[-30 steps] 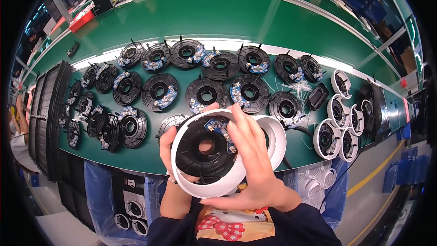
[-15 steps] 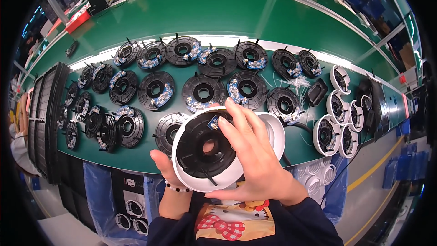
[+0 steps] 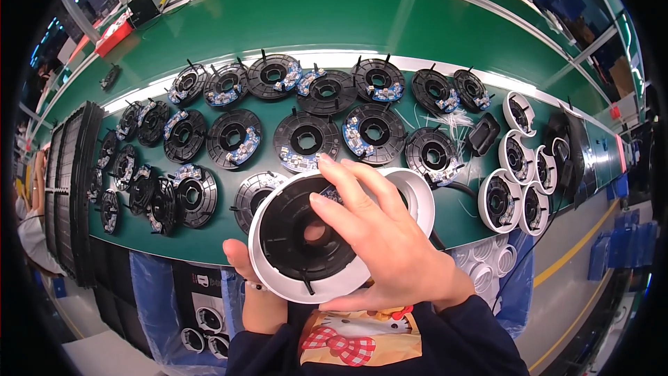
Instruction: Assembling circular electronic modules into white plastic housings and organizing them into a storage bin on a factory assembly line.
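A white round housing with a black plastic disc seated inside is held tilted in front of me. My left hand grips its left side from below, thumb up by the rim and the other fingers hidden beneath. Across its right side lies my right hand, fingertips on the disc's upper edge and thumb under the near rim. Those fingers mostly cover the small circuit board on the disc. Just behind my right hand stands another white round housing, partly hidden.
Several black discs with blue circuit boards lie in rows on the green table. White housings with discs inside stand at right, near a black tray and pale cable ties. Stacked black trays stand at left.
The held housing has shifted slightly left and toward me. My right fingers have moved along over the disc's edge, and now cover more of the circuit board.
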A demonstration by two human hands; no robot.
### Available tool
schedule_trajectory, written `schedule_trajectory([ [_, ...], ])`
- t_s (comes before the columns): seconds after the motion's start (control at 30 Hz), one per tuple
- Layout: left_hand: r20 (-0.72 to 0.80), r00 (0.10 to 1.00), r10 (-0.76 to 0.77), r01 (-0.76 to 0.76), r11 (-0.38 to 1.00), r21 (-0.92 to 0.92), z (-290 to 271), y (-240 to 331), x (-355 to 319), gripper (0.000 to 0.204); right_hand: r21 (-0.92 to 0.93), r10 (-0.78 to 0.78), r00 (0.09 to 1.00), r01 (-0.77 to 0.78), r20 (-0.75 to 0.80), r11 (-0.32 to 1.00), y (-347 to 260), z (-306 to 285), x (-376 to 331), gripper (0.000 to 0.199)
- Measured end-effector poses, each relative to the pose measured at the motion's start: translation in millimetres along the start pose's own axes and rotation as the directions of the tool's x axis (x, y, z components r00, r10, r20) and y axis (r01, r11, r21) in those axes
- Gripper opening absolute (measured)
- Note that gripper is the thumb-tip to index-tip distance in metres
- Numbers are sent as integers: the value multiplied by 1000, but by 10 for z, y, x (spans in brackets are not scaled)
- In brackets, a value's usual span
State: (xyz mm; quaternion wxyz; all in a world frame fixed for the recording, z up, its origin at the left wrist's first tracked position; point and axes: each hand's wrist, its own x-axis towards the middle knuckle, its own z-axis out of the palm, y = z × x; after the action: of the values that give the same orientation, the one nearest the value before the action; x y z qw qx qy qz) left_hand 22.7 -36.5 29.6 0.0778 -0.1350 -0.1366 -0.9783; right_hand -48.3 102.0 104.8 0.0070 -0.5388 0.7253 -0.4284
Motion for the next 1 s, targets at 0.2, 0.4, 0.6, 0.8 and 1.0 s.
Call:
schedule_trajectory([
  [0.2, 11, 1000, -22, 22, 998, 56, -70, 14, -78, 98, 4, -10, 1000, 10, 7, 1000, -31, -13, -6, 97],
  [0.4, -73, 997, -23, 27, 998, 57, 64, 49, 46, 80, -78, 28, 985, -42, -170, 996, -23, 163, -52, 94],
  [0.6, -77, 997, 19, -15, 998, 61, 220, 31, 39, 82, -141, 9, 954, -53, -299, 989, -93, 292, -114, 90],
  [0.8, -140, 985, 100, -50, 944, 326, 302, 18, 153, 76, -582, -252, 897, -7, -363, 813, 110, 496, -156, 51],
  [1.0, -248, 965, -83, 164, 930, 330, 296, 216, 116, 81, -295, -480, 814, 395, -327, 870, 47, 322, -207, 8],
])
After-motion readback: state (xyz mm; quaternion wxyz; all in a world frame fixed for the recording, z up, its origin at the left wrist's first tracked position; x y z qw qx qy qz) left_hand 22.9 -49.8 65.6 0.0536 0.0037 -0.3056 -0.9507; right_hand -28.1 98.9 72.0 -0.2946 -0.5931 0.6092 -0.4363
